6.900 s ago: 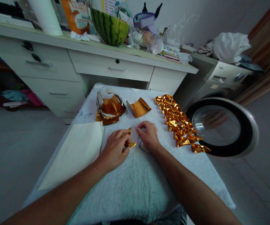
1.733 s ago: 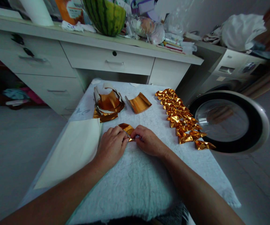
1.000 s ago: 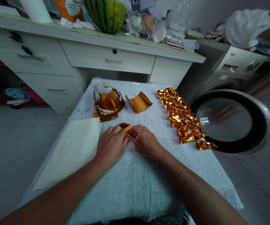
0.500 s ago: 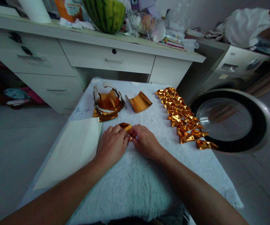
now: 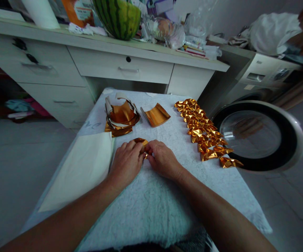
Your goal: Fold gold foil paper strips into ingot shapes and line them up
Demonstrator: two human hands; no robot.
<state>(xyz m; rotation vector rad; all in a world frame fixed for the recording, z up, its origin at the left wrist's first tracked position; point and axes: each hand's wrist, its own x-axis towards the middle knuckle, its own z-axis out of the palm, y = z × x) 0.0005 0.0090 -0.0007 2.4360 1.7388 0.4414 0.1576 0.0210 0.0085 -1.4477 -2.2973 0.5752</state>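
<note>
Between my two hands, near the middle of the cloth-covered table, is a piece of gold foil paper (image 5: pixel 140 140), mostly hidden by my fingers. My left hand (image 5: pixel 127 158) grips it from the left, and my right hand (image 5: pixel 163 157) pinches its right side; both are closed. Beyond them lies a single curved gold foil sheet (image 5: pixel 156 114). To its left sits a curled stack of gold foil sheets (image 5: pixel 121 113) with pale backs. Along the right side run rows of folded gold foil pieces (image 5: pixel 201 127), with one more folded piece (image 5: pixel 230 162) at the near end.
White paper (image 5: pixel 79 171) lies at the table's left. Behind the table stands a white drawer cabinet (image 5: pixel 126 63), topped by a cut watermelon (image 5: pixel 118 17) and plastic bags (image 5: pixel 176 36). The washing machine's open round door (image 5: pixel 256 136) stands beside the table's right edge.
My fingers have shifted slightly on the gold foil paper, and less of its far end shows. The view has tilted a little; the other things lie where they were.
</note>
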